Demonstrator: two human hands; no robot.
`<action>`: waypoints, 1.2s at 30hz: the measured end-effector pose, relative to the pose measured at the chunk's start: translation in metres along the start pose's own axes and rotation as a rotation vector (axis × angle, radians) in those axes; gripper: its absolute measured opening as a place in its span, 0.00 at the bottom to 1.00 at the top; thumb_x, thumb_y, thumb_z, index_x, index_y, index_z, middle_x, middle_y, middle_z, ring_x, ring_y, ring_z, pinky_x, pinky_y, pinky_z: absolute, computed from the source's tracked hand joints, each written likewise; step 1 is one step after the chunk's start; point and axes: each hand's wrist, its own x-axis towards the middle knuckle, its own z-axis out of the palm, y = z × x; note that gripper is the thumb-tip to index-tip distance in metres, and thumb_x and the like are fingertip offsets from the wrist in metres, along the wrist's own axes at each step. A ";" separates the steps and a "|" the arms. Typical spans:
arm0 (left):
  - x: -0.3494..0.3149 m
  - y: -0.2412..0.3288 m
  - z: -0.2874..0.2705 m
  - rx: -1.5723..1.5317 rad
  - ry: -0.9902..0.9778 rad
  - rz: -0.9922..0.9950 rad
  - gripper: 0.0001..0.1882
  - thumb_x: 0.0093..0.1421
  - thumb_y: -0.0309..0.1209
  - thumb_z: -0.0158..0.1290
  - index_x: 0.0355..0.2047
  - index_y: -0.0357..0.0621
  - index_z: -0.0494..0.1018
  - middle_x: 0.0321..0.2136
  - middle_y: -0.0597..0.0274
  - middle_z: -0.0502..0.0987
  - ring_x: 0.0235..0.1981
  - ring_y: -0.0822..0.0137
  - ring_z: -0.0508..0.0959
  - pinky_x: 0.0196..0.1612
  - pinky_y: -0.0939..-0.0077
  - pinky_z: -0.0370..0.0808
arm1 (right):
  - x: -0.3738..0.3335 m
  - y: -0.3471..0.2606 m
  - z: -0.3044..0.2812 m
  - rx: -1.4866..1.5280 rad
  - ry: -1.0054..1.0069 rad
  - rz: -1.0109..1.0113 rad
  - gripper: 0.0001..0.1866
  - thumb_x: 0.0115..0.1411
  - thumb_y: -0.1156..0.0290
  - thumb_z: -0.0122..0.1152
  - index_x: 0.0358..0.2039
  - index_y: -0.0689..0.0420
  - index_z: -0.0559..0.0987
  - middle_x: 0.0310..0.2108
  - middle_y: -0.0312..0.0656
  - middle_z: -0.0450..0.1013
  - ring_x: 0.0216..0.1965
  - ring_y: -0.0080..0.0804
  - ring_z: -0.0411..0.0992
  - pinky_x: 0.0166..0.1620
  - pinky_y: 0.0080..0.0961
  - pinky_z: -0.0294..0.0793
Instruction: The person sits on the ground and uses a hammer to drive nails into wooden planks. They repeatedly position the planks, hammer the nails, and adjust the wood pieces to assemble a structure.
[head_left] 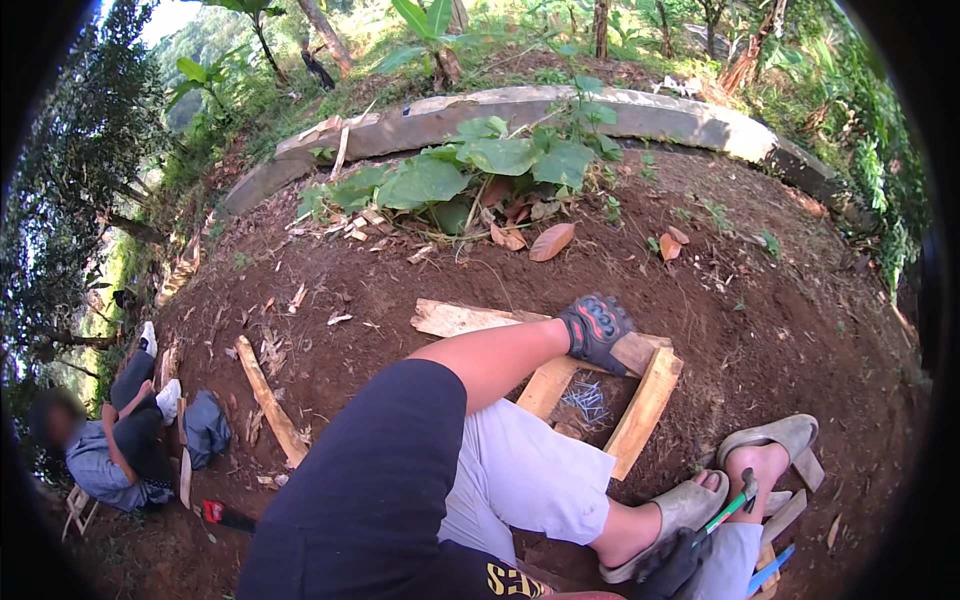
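I see an angular frame of pale wooden boards (645, 415) on brown soil (350, 285), enclosing a loose heap of bluish metal nails (585, 402) toward my view's half past four. At the nails' twelve o'clock, my black-and-red-gloved left hand (597, 333) curls around a brown wooden block (633, 354); toward their five o'clock, my dark-gloved right hand (672, 566) grasps a green-handled hammer (726, 513).

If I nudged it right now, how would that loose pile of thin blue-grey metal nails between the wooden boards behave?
The loose pile of thin blue-grey metal nails would probably spread apart, since they lie crisscrossed with nothing visibly binding them. Singly, they are likely stiff, judging by their straight shafts. They likely wouldn't roll far, as the brown soil looks rough and uneven.
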 end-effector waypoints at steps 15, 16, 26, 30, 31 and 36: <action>0.007 0.002 0.010 0.018 0.004 -0.003 0.46 0.55 0.73 0.58 0.52 0.40 0.80 0.50 0.46 0.82 0.54 0.47 0.80 0.57 0.51 0.77 | 0.000 -0.003 -0.007 0.072 -0.036 0.070 0.09 0.74 0.62 0.59 0.46 0.53 0.73 0.21 0.34 0.67 0.19 0.25 0.67 0.18 0.26 0.64; 0.006 0.002 0.011 0.014 0.001 -0.003 0.46 0.55 0.73 0.58 0.52 0.40 0.80 0.50 0.46 0.82 0.54 0.47 0.80 0.57 0.51 0.77 | -0.003 -0.007 -0.006 0.071 -0.041 0.049 0.10 0.74 0.62 0.58 0.47 0.53 0.73 0.22 0.34 0.68 0.19 0.25 0.67 0.18 0.26 0.64; -0.012 -0.014 0.005 -0.017 0.011 -0.009 0.46 0.54 0.73 0.60 0.51 0.41 0.81 0.49 0.46 0.82 0.52 0.45 0.81 0.57 0.50 0.77 | 0.013 0.029 0.003 0.105 -0.060 -0.085 0.08 0.73 0.65 0.60 0.44 0.56 0.78 0.23 0.31 0.70 0.19 0.21 0.68 0.21 0.23 0.65; 0.001 -0.007 -0.004 0.003 0.011 -0.008 0.45 0.54 0.70 0.62 0.52 0.40 0.80 0.50 0.43 0.82 0.55 0.46 0.81 0.59 0.51 0.77 | 0.036 0.058 0.000 0.230 -0.034 -0.218 0.08 0.72 0.67 0.61 0.43 0.57 0.80 0.23 0.29 0.71 0.19 0.19 0.68 0.22 0.22 0.66; 0.011 -0.001 -0.004 -0.039 0.022 0.025 0.44 0.55 0.69 0.62 0.53 0.40 0.80 0.50 0.43 0.82 0.55 0.46 0.81 0.59 0.51 0.77 | 0.036 0.065 -0.003 0.272 0.004 -0.233 0.07 0.72 0.67 0.61 0.42 0.58 0.80 0.23 0.29 0.71 0.20 0.18 0.68 0.22 0.21 0.66; 0.029 0.030 -0.006 -0.044 -0.080 -0.057 0.41 0.51 0.68 0.66 0.47 0.42 0.82 0.46 0.44 0.84 0.50 0.46 0.84 0.56 0.51 0.79 | 0.030 0.039 -0.034 0.073 -0.048 -0.151 0.14 0.71 0.59 0.68 0.38 0.57 0.80 0.21 0.34 0.74 0.17 0.21 0.72 0.21 0.24 0.69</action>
